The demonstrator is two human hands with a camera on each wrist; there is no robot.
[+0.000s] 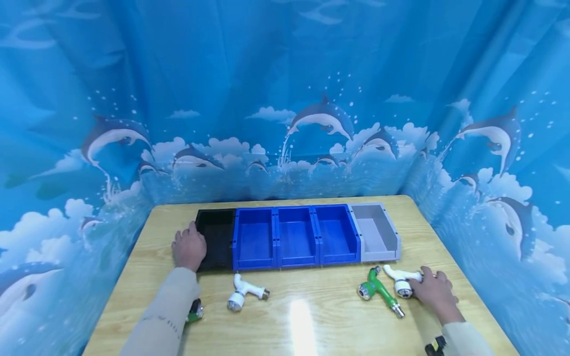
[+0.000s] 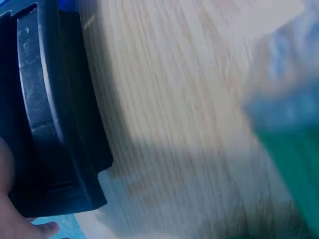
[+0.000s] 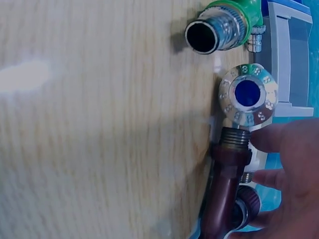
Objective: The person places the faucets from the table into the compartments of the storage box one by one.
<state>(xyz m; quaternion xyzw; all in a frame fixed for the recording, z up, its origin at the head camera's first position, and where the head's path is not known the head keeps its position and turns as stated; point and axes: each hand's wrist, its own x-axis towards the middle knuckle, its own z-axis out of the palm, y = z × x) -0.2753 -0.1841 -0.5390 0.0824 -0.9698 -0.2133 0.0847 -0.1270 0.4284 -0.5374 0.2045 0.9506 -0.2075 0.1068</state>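
Person's forearms, front view. We note a long off-white sleeve on each arm: on the left sleeve (image 1: 156,311), a row of small dark marks, too small to read, crosses the forearm; on the right sleeve (image 1: 465,338), we see similarly pale cloth. We find both hands ungloved: left hand (image 1: 189,248), right hand (image 1: 434,290).

Head view high, wrist views close

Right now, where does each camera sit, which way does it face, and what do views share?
Head: on the person's head, facing forward and down at the bin row and table; left hand, right hand and both sleeves show.
Left wrist: facing the black bin and tabletop; part of the left hand shows, lower left.
Right wrist: facing a green tap and dark red tap; part of the right hand shows, right edge.
Shared: head and left wrist, black bin; head and right wrist, green tap.
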